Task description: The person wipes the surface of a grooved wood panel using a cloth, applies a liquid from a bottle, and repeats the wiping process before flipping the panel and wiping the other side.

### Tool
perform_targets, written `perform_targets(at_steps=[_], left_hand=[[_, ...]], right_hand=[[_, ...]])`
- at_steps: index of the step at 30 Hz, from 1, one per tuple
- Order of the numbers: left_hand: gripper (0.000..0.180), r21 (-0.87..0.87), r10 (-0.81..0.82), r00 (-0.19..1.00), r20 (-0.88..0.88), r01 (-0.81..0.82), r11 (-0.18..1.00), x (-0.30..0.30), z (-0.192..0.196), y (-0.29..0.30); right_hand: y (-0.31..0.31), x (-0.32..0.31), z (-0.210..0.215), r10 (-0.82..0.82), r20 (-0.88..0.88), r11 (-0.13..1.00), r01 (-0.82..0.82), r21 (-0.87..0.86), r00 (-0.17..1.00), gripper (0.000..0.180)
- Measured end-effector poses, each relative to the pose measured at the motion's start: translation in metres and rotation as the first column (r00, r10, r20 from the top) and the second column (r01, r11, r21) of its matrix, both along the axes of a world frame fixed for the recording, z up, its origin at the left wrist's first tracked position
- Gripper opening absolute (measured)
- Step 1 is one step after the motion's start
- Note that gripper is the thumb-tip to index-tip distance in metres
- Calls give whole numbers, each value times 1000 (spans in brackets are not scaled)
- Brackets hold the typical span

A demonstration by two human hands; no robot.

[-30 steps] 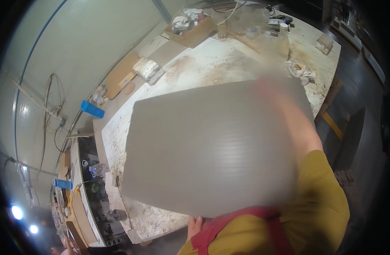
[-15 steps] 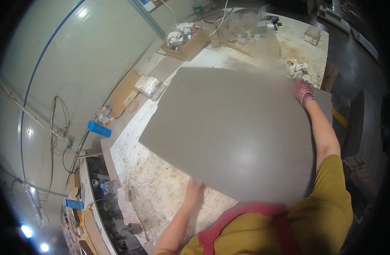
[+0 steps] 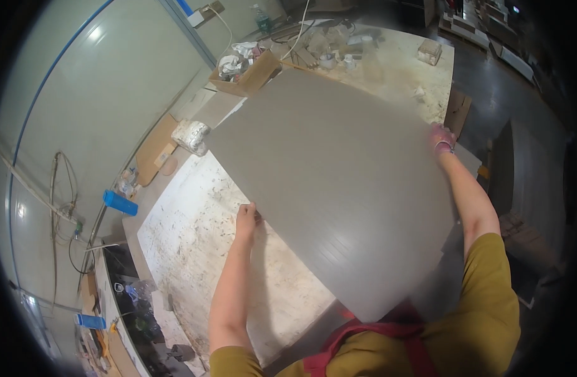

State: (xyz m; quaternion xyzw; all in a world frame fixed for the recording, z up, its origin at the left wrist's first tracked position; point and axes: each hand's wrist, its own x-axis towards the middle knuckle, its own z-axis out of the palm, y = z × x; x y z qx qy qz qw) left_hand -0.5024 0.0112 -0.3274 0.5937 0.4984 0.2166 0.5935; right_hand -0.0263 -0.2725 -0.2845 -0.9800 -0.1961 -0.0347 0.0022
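Note:
A large flat grey panel (image 3: 339, 182) is held at a slant above the white, stained worktop (image 3: 194, 251), its near corner reaching my apron. My bare left hand (image 3: 246, 220) is closed on the panel's left edge, with the thumb side uppermost. On the far right edge, my right hand (image 3: 442, 138), in a pinkish-purple glove, grips the board; some of its fingers are hidden. The panel's underside cannot be seen.
Along the left side lie a blue bottle (image 3: 120, 203) and a white wrapped bundle (image 3: 190, 136). A cardboard box (image 3: 244, 75) of crumpled rags stands at the back. Beyond the panel are a small wrapped block (image 3: 429, 53) and cluttered cups. Stacked grey boards (image 3: 530, 169) stand at the right.
The panel has turned, its far left corner swinging away and its near corner coming toward my body. My left hand has moved forward and left and now holds its left edge.

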Motion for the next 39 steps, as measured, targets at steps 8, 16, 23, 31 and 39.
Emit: perform_targets(at_steps=[8,16,23,31,39], left_hand=[[55,-111,-89,995,40,93,989,-19,54,-168],[62,32,23,999,-40,-21,999,3,52,-203],[64,70,130,948,-291,-115,991,-94,51,-164],[60,542,411,692,-594,-34,840,-206,33,-102],[67,507,520,231,-822,-118,854,-178,32,-110]], right_hand=[[-59,72,-15,382,-290,914,-311,263,877,64],[-77,62,-26,469,-80,877,-452,164,880,64],[-125,-79,17,589,-282,778,-437,451,758,65],[-152,-225,17,676,-683,731,-363,577,276,70],[-134,-242,29,537,-738,689,-294,663,-408,78]])
